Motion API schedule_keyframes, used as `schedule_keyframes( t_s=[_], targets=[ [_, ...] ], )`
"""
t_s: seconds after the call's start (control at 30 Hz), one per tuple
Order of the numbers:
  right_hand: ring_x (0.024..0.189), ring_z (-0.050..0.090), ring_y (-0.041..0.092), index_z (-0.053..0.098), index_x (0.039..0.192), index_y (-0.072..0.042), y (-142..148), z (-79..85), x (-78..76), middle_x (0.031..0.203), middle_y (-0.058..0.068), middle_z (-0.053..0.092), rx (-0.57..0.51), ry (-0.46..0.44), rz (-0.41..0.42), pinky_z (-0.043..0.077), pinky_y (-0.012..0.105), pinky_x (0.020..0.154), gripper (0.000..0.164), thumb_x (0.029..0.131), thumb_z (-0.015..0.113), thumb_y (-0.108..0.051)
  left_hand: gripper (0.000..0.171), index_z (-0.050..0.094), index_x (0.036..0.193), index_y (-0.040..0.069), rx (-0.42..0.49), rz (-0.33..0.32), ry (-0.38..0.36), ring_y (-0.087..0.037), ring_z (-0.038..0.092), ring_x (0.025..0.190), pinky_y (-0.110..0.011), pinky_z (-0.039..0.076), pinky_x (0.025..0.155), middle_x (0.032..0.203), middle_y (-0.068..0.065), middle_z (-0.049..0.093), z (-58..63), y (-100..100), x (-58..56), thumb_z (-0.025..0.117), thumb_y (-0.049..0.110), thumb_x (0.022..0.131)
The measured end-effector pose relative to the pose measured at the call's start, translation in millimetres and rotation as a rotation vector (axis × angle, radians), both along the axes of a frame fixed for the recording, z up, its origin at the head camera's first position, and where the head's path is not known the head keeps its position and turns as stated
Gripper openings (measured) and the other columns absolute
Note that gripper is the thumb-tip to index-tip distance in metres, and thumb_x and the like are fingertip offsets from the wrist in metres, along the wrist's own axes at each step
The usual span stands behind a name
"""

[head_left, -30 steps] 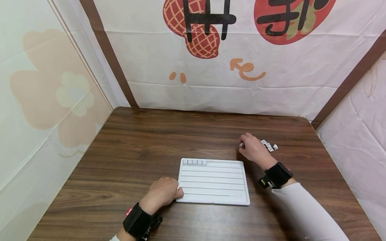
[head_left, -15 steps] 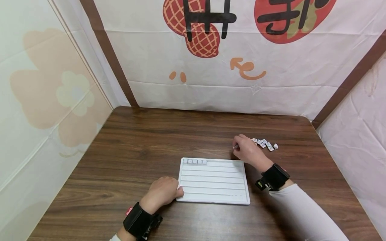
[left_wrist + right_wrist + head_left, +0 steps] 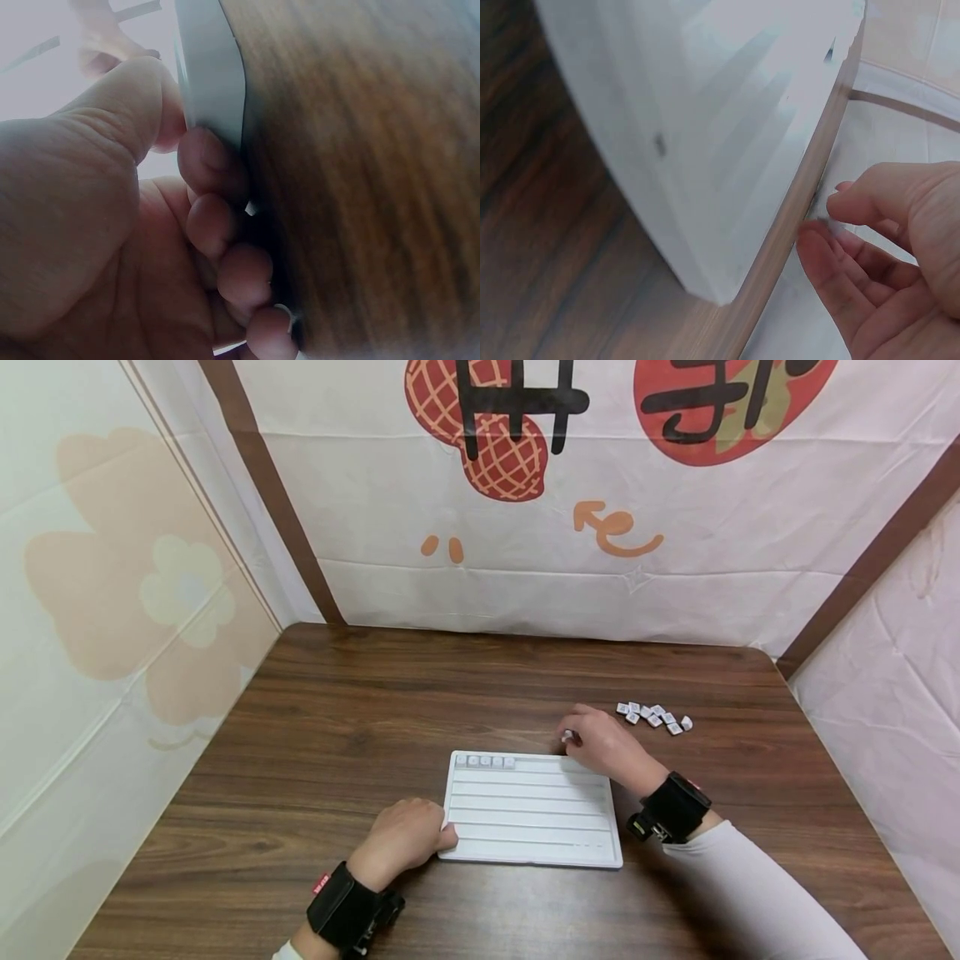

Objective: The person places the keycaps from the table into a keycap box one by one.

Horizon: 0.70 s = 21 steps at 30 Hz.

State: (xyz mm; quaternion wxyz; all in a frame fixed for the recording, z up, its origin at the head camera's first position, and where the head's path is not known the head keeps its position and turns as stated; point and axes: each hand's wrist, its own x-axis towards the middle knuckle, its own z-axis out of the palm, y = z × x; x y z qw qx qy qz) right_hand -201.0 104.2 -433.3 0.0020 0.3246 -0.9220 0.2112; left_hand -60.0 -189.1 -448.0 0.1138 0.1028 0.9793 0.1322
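Note:
A white ridged tray [image 3: 532, 814] lies on the table. Several white keycaps [image 3: 485, 762] sit in a row at its far left corner. My left hand [image 3: 405, 835] grips the tray's near left edge, thumb on top and fingers curled against the side [image 3: 214, 82]. Over the tray's far right corner, my right hand [image 3: 603, 743] pinches a small white keycap [image 3: 567, 737] between thumb and fingertips. In the right wrist view that keycap [image 3: 826, 220] is mostly hidden by the fingers. Several loose keycaps [image 3: 654, 720] lie behind the right hand.
The brown wood-grain table [image 3: 360, 693] extends around the tray. White printed cloth walls [image 3: 375, 485] stand at the back and both sides. Black camera bands [image 3: 671, 807] circle both wrists.
My right hand has moved left and nearer from the loose keycaps to the tray's far right corner, carrying a keycap. More of the loose keycaps show. The left hand has stayed in place.

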Motion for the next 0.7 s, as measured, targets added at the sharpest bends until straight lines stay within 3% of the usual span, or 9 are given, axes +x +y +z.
schedule_keyframes(
  t_s=[0.3, 0.7],
  targets=[
    [0.075, 0.055, 0.009, 0.076, 0.098, -0.011, -13.1, 1.3, 8.6, 0.098, 0.001, 0.063, 0.014, 0.007, 0.048, 0.046, 0.024, 0.064, 0.016, 0.088, 0.068, -0.002, 0.034, 0.045, 0.054, 0.013, 0.003, -0.002, 0.006, -0.019, 0.04, 0.057, -0.036, 0.036, 0.053, 0.059, -0.001, 0.047, -0.1, -0.3, 0.4, 0.061, 0.021, 0.082],
    [0.074, 0.05, 0.008, 0.074, 0.098, -0.008, -34.0, -0.1, 18.0, 0.095, 0.003, 0.062, 0.032, 0.038, 0.173, 0.043, 0.021, 0.064, 0.017, 0.085, 0.069, 0.002, 0.035, 0.044, 0.054, 0.013, 0.015, 0.007, 0.009, -0.02, 0.041, 0.057, -0.038, 0.036, 0.052, 0.06, -0.002, 0.047, 0.1, 0.0, 1.4, 0.061, 0.021, 0.083]
  ],
)
